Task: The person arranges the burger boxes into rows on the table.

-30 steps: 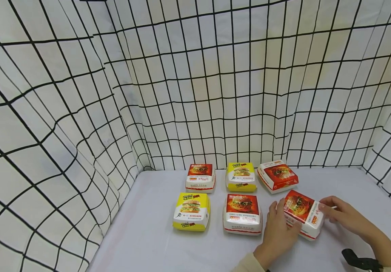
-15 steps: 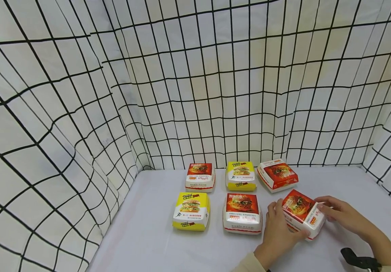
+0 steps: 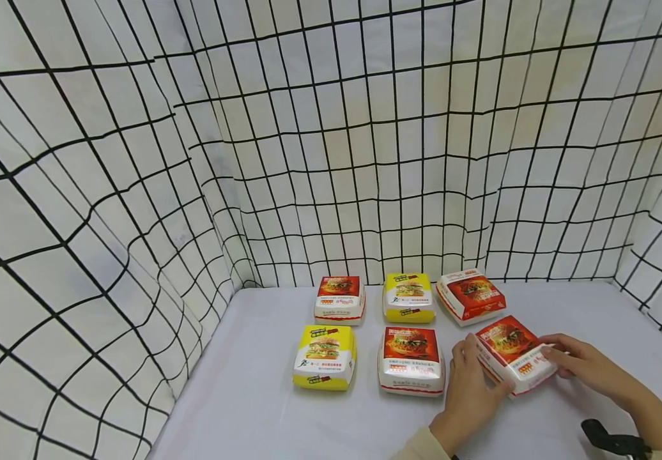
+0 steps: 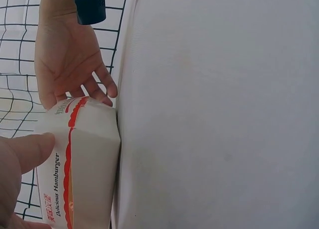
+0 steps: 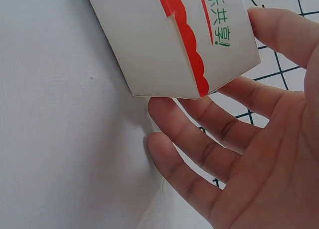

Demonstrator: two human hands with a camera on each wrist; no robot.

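A red-and-white hamburger box [image 3: 515,351] sits at an angle at the table's right front, between both hands. My left hand [image 3: 471,393] holds its left side, thumb pressed on the printed front wall as the left wrist view shows. On the other side my right hand [image 3: 590,367] grips the box, thumb at the upper edge and fingers along the side wall [image 5: 164,44]. A second red-and-white box [image 3: 411,361] stands just left of my left hand. Behind the held box lies another red-and-white box [image 3: 471,296], also turned at an angle.
Farther left are a yellow-and-white box [image 3: 324,358] in front, and a red-and-white box [image 3: 339,300] and a yellow one [image 3: 408,298] behind. White cloth walls with black grid lines [image 3: 365,160] rise around the white table [image 3: 239,396].
Both hands have turned the held box counter-clockwise on the spot, its far edge swinging to the left. My left thumb has slid along its front. The other boxes stay put.
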